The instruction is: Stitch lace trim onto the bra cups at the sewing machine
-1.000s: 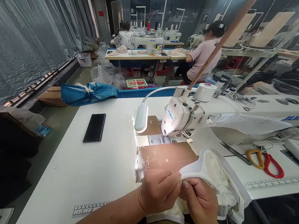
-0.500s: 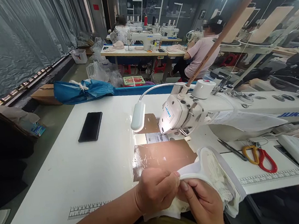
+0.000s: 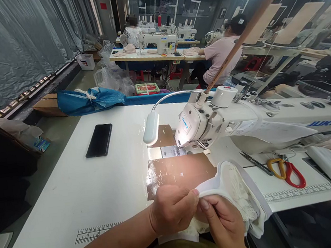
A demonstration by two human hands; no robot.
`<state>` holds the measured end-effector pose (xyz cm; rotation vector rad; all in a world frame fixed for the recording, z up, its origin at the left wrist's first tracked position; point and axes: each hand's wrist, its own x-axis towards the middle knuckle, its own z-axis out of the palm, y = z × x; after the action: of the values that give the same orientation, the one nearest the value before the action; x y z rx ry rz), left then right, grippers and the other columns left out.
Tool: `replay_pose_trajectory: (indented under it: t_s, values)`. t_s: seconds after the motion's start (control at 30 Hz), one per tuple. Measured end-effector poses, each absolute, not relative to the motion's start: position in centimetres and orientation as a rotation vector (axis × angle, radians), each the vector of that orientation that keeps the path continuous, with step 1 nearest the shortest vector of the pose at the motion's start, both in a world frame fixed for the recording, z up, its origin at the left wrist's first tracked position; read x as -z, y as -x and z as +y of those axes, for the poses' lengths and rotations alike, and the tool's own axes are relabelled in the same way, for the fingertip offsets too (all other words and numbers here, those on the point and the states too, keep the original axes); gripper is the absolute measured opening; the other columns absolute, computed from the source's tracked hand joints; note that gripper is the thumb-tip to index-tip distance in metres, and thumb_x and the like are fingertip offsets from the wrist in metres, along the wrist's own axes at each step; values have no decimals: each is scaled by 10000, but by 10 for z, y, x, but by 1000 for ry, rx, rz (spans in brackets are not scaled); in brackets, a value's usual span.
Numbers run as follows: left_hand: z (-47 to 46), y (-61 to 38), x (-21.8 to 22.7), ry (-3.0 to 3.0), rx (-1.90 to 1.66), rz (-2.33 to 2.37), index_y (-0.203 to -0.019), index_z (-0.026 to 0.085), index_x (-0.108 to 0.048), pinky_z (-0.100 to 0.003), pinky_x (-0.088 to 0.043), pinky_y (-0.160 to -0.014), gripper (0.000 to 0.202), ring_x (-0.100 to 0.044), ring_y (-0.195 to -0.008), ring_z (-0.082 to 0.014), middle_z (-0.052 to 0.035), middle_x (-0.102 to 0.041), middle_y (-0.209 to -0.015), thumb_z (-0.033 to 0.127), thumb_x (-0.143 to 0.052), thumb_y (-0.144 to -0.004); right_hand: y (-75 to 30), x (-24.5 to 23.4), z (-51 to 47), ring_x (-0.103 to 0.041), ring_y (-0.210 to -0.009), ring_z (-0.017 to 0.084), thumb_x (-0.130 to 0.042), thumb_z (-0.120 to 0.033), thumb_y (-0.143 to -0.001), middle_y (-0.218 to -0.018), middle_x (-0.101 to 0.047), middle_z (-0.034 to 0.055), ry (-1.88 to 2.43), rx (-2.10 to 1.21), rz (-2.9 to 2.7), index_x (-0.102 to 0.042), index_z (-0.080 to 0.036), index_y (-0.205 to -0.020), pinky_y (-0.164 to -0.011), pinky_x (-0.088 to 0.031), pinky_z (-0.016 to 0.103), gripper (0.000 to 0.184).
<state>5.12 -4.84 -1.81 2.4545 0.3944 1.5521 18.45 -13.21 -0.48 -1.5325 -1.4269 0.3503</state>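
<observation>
A white garment piece with lace and a smooth edge band (image 3: 240, 183) hangs between my hands at the table's front edge. My left hand (image 3: 175, 208) is closed, its thumb and forefinger pinching the band. Just to the right, my right hand (image 3: 224, 217) grips the same band between thumb and fingers. Part of the fabric drapes below my hands over my lap, and its lower folds are hidden. Behind the hands stands the white sewing machine (image 3: 197, 122), its needle area lit; the fabric lies apart from the needle.
On the white table (image 3: 124, 184) lie a black phone (image 3: 99, 140), brown tape (image 3: 177, 174), scissors with orange and red handles (image 3: 293, 175) and dark tweezers (image 3: 256, 163). A lamp (image 3: 151, 127) hangs beside the machine head. A blue bag (image 3: 91, 100) sits behind. A co-worker (image 3: 224, 59) sits farther back.
My hands keep their pinch on the garment and have barely moved. The view has shifted very slightly. The co-worker's arm now reaches farther forward onto the table behind.
</observation>
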Motion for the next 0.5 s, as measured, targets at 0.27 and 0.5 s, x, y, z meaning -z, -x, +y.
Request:
replay_pose_trajectory:
  t_s: [0.27, 0.5]
  values:
    - [-49, -53, 14, -2416, -1526, 410, -1068, 132, -512, -242, -359, -438, 252, -498, -461, -117, 1, -577, -576, 81, -451, -829, -187, 17, -126, -529, -485, 118, -496, -286, -890, -542, -575, -35, 1516, -206, -1483, -586, -216, -681, -474, -402, 230, 238]
    - [-49, -52, 15, -2431, -1513, 392, -1103, 115, -505, -247, -354, -448, 282, -488, -473, -117, -11, -595, -586, 86, -466, -825, -187, 18, -128, -531, -504, 130, -500, -303, -893, -555, -583, -28, 1536, -190, -1469, -608, -221, -690, -504, -410, 251, 244]
